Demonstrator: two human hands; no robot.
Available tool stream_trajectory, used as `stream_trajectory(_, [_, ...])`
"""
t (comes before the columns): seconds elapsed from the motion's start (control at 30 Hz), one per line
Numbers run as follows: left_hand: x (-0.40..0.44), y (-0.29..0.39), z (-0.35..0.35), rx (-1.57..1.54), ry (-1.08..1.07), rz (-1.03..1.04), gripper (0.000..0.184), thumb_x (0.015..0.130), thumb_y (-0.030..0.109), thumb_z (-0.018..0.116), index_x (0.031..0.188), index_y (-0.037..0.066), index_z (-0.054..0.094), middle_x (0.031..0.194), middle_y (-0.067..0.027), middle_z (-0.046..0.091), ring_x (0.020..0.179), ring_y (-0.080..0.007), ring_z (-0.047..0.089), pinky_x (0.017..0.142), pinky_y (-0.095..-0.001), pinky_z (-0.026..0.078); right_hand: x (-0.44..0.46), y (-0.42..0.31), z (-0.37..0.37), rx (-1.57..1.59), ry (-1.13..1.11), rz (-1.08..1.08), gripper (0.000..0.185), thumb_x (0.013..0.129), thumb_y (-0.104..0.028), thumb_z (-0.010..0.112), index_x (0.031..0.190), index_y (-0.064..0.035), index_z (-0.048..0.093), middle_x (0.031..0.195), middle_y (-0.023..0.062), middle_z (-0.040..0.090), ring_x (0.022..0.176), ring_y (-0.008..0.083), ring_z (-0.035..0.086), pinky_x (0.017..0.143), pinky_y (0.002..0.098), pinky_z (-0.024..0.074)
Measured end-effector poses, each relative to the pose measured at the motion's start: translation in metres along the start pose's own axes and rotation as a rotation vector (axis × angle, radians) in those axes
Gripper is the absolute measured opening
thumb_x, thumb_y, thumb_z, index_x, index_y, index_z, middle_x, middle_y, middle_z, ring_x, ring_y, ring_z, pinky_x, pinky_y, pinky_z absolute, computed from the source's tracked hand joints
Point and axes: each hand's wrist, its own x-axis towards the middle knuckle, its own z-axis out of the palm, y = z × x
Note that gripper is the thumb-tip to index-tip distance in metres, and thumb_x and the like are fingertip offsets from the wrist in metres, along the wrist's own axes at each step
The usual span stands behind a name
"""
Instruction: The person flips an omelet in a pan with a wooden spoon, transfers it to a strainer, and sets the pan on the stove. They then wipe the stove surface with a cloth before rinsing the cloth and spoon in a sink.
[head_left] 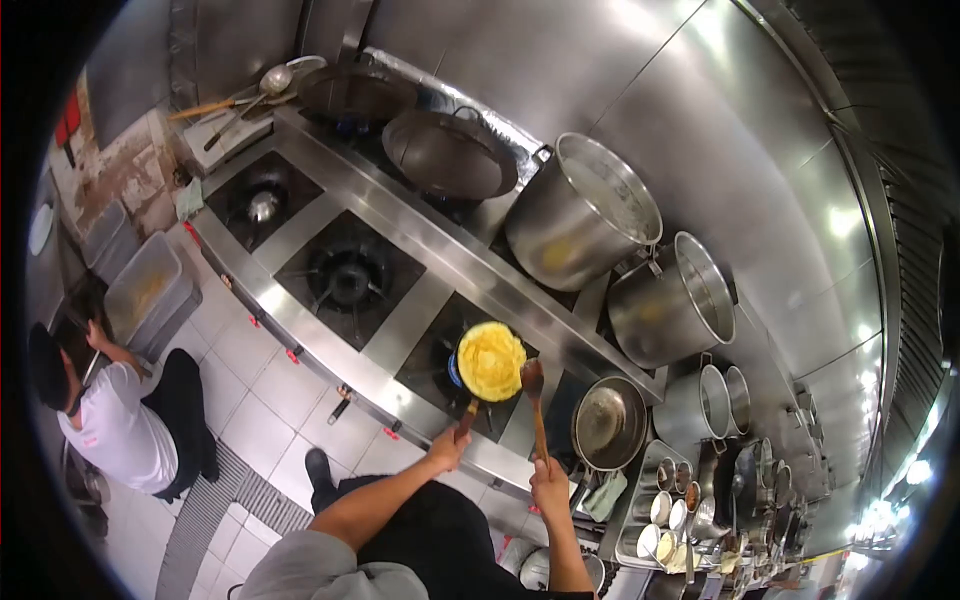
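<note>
My left hand is closed around the handle of a small frying pan over a lit burner; blue flame shows at the pan's left edge. Yellow egg, like an omelette with a lumpy middle, fills the pan. In my right hand is the handle of a wooden spoon, held upright. Its darker head is just right of the pan, close to the rim; whether it touches cannot be told.
Two burners lie left along the steel stove. Behind stand woks and large steel pots. An empty-looking skillet and a tray of seasoning containers are at right. A co-worker in a white shirt is at far left.
</note>
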Motion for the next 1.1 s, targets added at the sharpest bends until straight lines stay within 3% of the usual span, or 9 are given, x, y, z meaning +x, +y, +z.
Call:
stream_trajectory(0.07, [-0.001,-0.003,-0.005,-0.061,0.06,-0.005,0.034,0.085,0.034,0.053,0.103,0.005,0.048,0.062,-0.0065,0.053,0.041,-0.015,0.051,0.038,-0.0325,0.045,0.001,0.013,0.009,0.076,0.026,-0.081,0.024,0.092,-0.026,0.046,0.103,-0.0059,0.053,0.054,-0.0032,0.041,0.04,0.0053,0.035,0.036,0.0209,0.0277])
stream_trajectory(0.2, [-0.002,0.006,-0.013,-0.11,-0.02,-0.053,0.041,0.085,0.035,0.054,0.111,0.004,0.044,0.062,-0.004,0.05,0.044,-0.013,0.052,0.039,-0.0296,0.047,0.005,0.012,0.02,0.137,-0.026,-0.015,0.024,0.092,-0.028,0.045,0.103,-0.0071,0.052,0.054,-0.003,0.041,0.04,0.0044,0.035,0.036,0.02,0.0281])
stream_trajectory(0.43, [-0.038,0.006,-0.031,0.095,-0.04,0.026,0.053,0.085,0.033,0.055,0.12,-0.002,0.038,0.077,-0.0075,0.058,0.058,-0.015,0.059,0.054,-0.0276,0.051,0.022,0.002,0.037,-0.382,0.289,-0.259,0.024,0.087,-0.023,0.048,0.101,-0.0047,0.053,0.068,0.0214,0.06,0.06,0.036,0.06,0.054,0.0455,0.0459])
stream_trajectory(0.53, [-0.046,0.006,-0.044,0.145,0.005,0.019,0.057,0.084,0.032,0.056,0.124,-0.003,0.036,0.086,-0.0113,0.062,0.062,-0.0152,0.061,0.06,-0.0266,0.05,0.031,-0.033,0.019,-0.52,0.252,-0.068,0.022,0.087,-0.022,0.046,0.101,-0.0065,0.053,0.073,0.0238,0.06,0.072,0.0415,0.059,0.063,0.0504,0.0461])
stream_trajectory(0.67, [-0.018,-0.015,-0.047,0.166,0.034,0.049,0.06,0.083,0.031,0.058,0.126,-0.004,0.035,0.092,-0.0137,0.064,0.068,-0.0147,0.063,0.065,-0.0254,0.048,0.073,-0.047,0.005,-0.679,0.239,-0.11,0.023,0.087,-0.024,0.045,0.099,-0.0072,0.054,0.072,0.0213,0.062,0.071,0.0397,0.061,0.064,0.0484,0.048])
stream_trajectory(0.77, [-0.003,-0.004,-0.039,0.152,0.007,0.019,0.058,0.084,0.032,0.057,0.129,0.003,0.034,0.09,-0.0059,0.059,0.063,-0.013,0.057,0.051,-0.0261,0.045,0.089,-0.061,0.0,-0.804,0.141,-0.088,0.024,0.087,-0.023,0.044,0.099,-0.006,0.055,0.077,0.0194,0.063,0.074,0.0364,0.062,0.066,0.0449,0.0497])
stream_trajectory(0.97, [-0.006,0.025,-0.021,0.098,-0.092,-0.095,0.041,0.085,0.031,0.055,0.111,0.001,0.046,0.087,-0.0112,0.061,0.066,-0.0144,0.06,0.051,-0.0267,0.046,0.089,-0.081,0.006,-0.886,0.052,-0.007,0.024,0.081,-0.016,0.046,0.097,-0.0014,0.057,0.083,0.0196,0.063,0.082,0.0344,0.063,0.071,0.0412,0.0503])
stream_trajectory(1.03, [-0.014,0.029,-0.021,0.473,0.139,0.168,0.037,0.085,0.031,0.052,0.103,-0.001,0.048,0.092,-0.0214,0.059,0.084,-0.0359,0.059,0.073,-0.0414,0.046,0.085,-0.094,0.005,-0.853,0.046,0.026,0.025,0.079,-0.015,0.046,0.096,-0.001,0.058,0.085,0.0201,0.063,0.084,0.0339,0.062,0.073,0.0406,0.0503])
stream_trajectory(1.1, [-0.01,0.008,-0.025,0.53,0.17,0.277,0.035,0.085,0.03,0.052,0.102,-0.001,0.047,0.082,-0.0163,0.057,0.067,-0.0267,0.057,0.057,-0.0358,0.044,0.083,-0.097,0.004,-0.852,-0.002,0.032,0.026,0.079,-0.017,0.045,0.092,-0.0011,0.061,0.086,0.0211,0.063,0.085,0.0336,0.062,0.074,0.0399,0.0501])
